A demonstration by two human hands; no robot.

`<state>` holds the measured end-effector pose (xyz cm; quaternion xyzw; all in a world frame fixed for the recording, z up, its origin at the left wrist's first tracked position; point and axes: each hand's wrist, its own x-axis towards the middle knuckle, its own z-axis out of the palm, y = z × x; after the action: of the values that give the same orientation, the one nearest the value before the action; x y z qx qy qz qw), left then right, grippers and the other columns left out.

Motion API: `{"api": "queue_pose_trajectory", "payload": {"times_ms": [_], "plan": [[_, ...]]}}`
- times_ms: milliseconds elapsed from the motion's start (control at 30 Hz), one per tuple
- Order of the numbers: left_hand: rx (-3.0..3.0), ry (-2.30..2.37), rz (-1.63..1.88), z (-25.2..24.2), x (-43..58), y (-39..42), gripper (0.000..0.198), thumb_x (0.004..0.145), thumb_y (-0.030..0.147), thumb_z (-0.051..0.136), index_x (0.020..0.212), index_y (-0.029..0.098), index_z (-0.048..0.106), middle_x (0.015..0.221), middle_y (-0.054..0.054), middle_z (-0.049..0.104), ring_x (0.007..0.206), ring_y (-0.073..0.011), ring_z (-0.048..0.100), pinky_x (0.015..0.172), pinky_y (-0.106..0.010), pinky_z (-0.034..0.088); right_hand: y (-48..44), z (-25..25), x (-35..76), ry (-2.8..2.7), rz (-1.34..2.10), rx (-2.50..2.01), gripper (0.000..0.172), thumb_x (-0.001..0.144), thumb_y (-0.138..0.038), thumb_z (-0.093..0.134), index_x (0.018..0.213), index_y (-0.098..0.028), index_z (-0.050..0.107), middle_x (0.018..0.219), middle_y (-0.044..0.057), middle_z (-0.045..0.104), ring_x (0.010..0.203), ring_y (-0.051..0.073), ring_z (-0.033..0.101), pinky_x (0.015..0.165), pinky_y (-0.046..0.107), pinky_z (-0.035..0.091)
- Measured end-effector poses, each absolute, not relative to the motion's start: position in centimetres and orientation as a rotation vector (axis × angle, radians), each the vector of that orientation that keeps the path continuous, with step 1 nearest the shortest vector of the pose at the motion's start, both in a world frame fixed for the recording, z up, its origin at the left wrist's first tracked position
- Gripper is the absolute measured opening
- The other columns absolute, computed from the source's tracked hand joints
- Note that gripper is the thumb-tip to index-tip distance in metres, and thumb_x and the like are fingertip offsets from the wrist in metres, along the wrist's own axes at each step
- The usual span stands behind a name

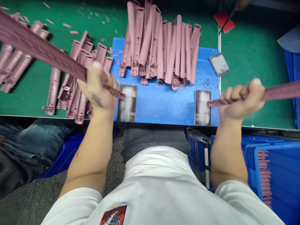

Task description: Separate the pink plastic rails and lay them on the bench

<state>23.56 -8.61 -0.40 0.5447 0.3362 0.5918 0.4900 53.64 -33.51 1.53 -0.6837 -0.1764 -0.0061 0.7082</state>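
Note:
My left hand (99, 87) is closed round a long pink plastic part (47, 48), which slants up to the upper left; its narrow end is over a worn grey pad (127, 104). My right hand (242, 98) grips another long pink plastic part (281, 91), reaching out past the right edge of the view. The tip of that one is at a second worn pad (202, 107). Both pads lie on a blue board (164, 107). Whether the tips touch the pads I cannot tell. A pile of similar pink parts (161, 47) rests at the board's back.
More pink parts (79, 78) lie on the green table (98, 15) to the left, among scattered scraps. A grey block (219, 64) and a red piece (224, 22) sit at right. Below stands a blue crate (281, 175) with stacked pink parts. Another person's legs (35, 140) are at left.

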Motion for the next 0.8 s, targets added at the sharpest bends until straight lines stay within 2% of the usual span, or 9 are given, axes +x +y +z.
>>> {"api": "queue_pose_trajectory", "payload": {"times_ms": [67, 167, 200, 267, 367, 500, 633, 700, 800], "plan": [[1.372, 0.918, 1.33, -0.6, 23.5, -8.2, 0.072, 0.113, 0.076, 0.056, 0.086, 0.025, 0.012, 0.069, 0.005, 0.005, 0.054, -0.0085, 0.012, 0.061, -0.033, 0.014, -33.4, 1.6, 53.7, -0.383, 0.023, -1.543, 0.056, 0.085, -0.061, 0.062, 0.074, -0.034, 0.014, 0.058, -0.01, 0.007, 0.047, 0.012, 0.006, 0.045, 0.035, 0.016], [1.394, 0.953, 1.436, -1.0, 23.9, -7.1, 0.075, 0.114, 0.092, 0.034, 0.089, 0.026, 0.009, 0.072, 0.006, 0.002, 0.055, -0.008, 0.011, 0.065, -0.031, 0.016, -32.5, 1.1, 55.2, -0.349, -0.105, -1.513, 0.05, 0.089, -0.069, 0.046, 0.078, -0.035, 0.012, 0.058, -0.01, 0.005, 0.048, 0.013, 0.004, 0.044, 0.036, 0.015], [1.384, 0.932, 1.495, -1.0, 24.1, -7.0, 0.073, 0.116, 0.089, 0.032, 0.088, 0.027, 0.009, 0.072, 0.006, 0.001, 0.054, -0.0076, 0.011, 0.065, -0.031, 0.016, -32.3, 0.9, 55.7, -0.356, -0.131, -1.507, 0.049, 0.091, -0.071, 0.042, 0.079, -0.036, 0.011, 0.059, -0.01, 0.005, 0.048, 0.014, 0.004, 0.043, 0.036, 0.016], [1.339, 0.871, 1.516, -0.7, 24.3, -7.4, 0.065, 0.12, 0.068, 0.048, 0.084, 0.027, 0.012, 0.068, 0.007, 0.002, 0.052, -0.0074, 0.009, 0.063, -0.031, 0.014, -32.5, 0.8, 56.0, -0.393, -0.076, -1.508, 0.053, 0.089, -0.072, 0.049, 0.077, -0.037, 0.012, 0.057, -0.01, 0.005, 0.047, 0.013, 0.004, 0.041, 0.035, 0.016], [1.179, 0.793, 1.476, 0.1, 24.5, -8.3, 0.052, 0.104, 0.031, 0.062, 0.074, 0.028, 0.02, 0.062, 0.008, 0.007, 0.05, -0.0092, 0.002, 0.054, -0.032, 0.006, -32.8, 1.0, 55.4, -0.394, 0.07, -1.412, 0.059, 0.088, -0.058, 0.068, 0.072, -0.034, 0.016, 0.057, -0.012, 0.006, 0.045, 0.01, 0.007, 0.04, 0.031, 0.016], [1.027, 0.705, 1.626, 0.5, 25.1, -8.1, 0.043, 0.103, 0.025, 0.051, 0.071, 0.03, 0.022, 0.065, 0.007, 0.005, 0.054, -0.0124, -0.002, 0.048, -0.031, 0.005, -32.4, 1.4, 55.0, -0.291, 0.042, -1.178, 0.056, 0.106, -0.047, 0.058, 0.076, -0.031, 0.014, 0.061, -0.013, 0.004, 0.045, 0.008, 0.004, 0.041, 0.025, 0.011], [1.059, 0.756, 1.488, 0.1, 24.6, -7.9, 0.047, 0.096, 0.026, 0.063, 0.07, 0.029, 0.024, 0.063, 0.008, 0.006, 0.051, -0.0111, -0.001, 0.045, -0.028, 0.006, -32.9, 1.5, 54.6, -0.337, 0.162, -1.169, 0.054, 0.11, -0.034, 0.057, 0.074, -0.03, 0.017, 0.062, -0.013, 0.003, 0.045, 0.007, 0.004, 0.04, 0.023, 0.014], [1.072, 0.717, 1.492, 0.0, 24.6, -7.7, 0.044, 0.1, 0.025, 0.061, 0.07, 0.029, 0.029, 0.062, 0.008, 0.009, 0.051, -0.0123, 0.001, 0.044, -0.029, 0.007, -32.8, 1.5, 54.7, -0.296, 0.135, -1.155, 0.055, 0.115, -0.034, 0.052, 0.074, -0.03, 0.017, 0.064, -0.013, 0.003, 0.046, 0.007, 0.003, 0.039, 0.022, 0.012], [1.004, 0.69, 1.604, -0.1, 25.2, -7.4, 0.048, 0.114, 0.02, 0.044, 0.069, 0.03, 0.028, 0.062, 0.007, 0.01, 0.05, -0.0132, 0.002, 0.044, -0.029, 0.008, -32.5, 1.6, 54.7, -0.208, 0.043, -1.088, 0.052, 0.125, -0.034, 0.033, 0.076, -0.031, 0.016, 0.067, -0.012, 0.001, 0.046, 0.007, -0.001, 0.041, 0.021, 0.008]]}}
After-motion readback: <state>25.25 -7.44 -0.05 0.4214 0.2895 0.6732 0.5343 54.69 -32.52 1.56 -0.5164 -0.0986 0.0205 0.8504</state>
